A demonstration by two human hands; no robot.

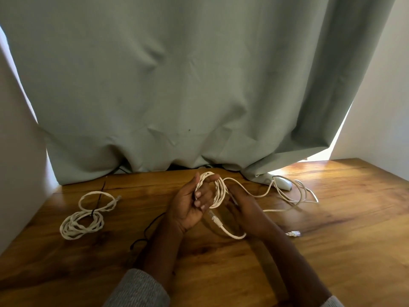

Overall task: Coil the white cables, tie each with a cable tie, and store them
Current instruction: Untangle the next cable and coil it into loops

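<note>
One cable tied, a second half coiled

Left of the hands, a tied coil [83,219] lies on the table [332,251]; left hand [190,206] curls through the new coil [218,191], right hand [244,209] pinches its strand, slack cable [294,196] trailing right, untied.

One wide-angle view, worn on the person's head, looks forward and down from close range. The wooden table [332,251] fills the lower half of the frame, a green curtain [188,74] the upper half, and both forearms enter from the bottom edge.
</note>
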